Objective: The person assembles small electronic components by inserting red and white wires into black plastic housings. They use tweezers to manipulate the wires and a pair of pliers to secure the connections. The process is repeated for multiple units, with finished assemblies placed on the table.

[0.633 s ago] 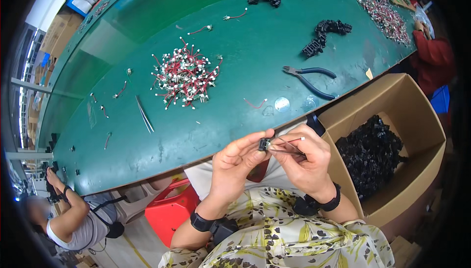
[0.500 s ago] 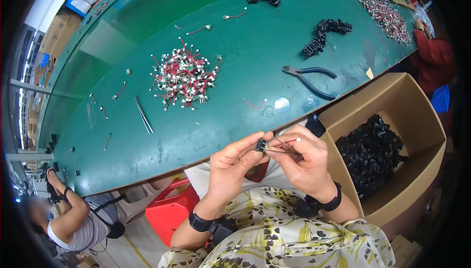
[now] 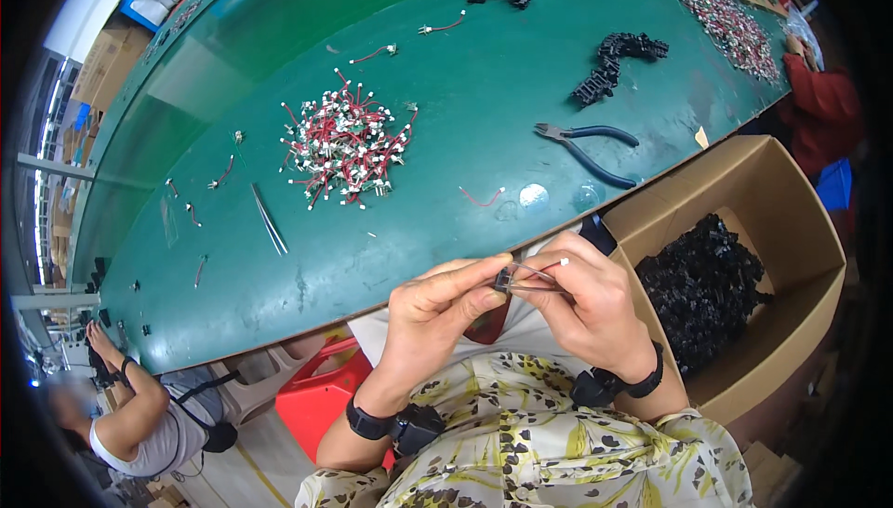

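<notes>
Two hands meeting above worktop (image 3: pixel 484 99) edge: left hand (image 3: pixel 437 317) fingers pinching small black connector (image 3: pixel 503 278); right hand (image 3: pixel 595 308) fingers pinching thin wire (image 3: pixel 539 271), lengthwise toward connector, rightward of left fingertips.

Wire pile (image 3: pixel 346 145) left of pliers (image 3: pixel 588 147); box (image 3: pixel 791 229) right.

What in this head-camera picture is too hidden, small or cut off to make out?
- Small black part, head view: mostly covered by left hand fingers.
- Thin wires: ends hidden under right hand.
- Black pieces in cardboard box: too small to identify.
- Person in red: cut by rim.
</notes>
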`<state>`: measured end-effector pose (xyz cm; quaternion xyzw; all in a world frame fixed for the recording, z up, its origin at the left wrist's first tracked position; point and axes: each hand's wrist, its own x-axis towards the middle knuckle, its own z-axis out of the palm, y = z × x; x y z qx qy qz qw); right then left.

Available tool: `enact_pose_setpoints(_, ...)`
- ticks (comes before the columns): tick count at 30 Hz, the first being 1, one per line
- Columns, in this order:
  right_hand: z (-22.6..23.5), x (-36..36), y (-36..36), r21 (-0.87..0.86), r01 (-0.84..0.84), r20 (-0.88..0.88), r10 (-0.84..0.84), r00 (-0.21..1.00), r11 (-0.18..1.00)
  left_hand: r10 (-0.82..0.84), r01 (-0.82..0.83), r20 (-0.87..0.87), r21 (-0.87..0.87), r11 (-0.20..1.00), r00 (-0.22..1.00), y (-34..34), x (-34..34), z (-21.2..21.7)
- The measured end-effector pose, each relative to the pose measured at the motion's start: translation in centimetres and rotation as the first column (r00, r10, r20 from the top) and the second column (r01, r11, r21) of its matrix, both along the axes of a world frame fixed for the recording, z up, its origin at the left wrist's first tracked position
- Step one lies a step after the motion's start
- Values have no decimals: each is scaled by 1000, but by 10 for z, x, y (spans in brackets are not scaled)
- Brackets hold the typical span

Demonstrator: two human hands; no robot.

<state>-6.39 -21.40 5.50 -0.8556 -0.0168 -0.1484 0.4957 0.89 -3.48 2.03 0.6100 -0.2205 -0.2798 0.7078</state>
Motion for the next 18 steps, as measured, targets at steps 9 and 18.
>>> enact_pose_setpoints(9, 1, 6, 5, 6, 14, 87, -15, 996, 1000, -29, -26, -427, -122, 992, 904, 1, -1, 4)
enact_pose_setpoints(18, -9, 3, 3, -157, -41, 172, 68, 983, 987, -51, 72, -385, 40, 997, 922, 8, 7, 9)
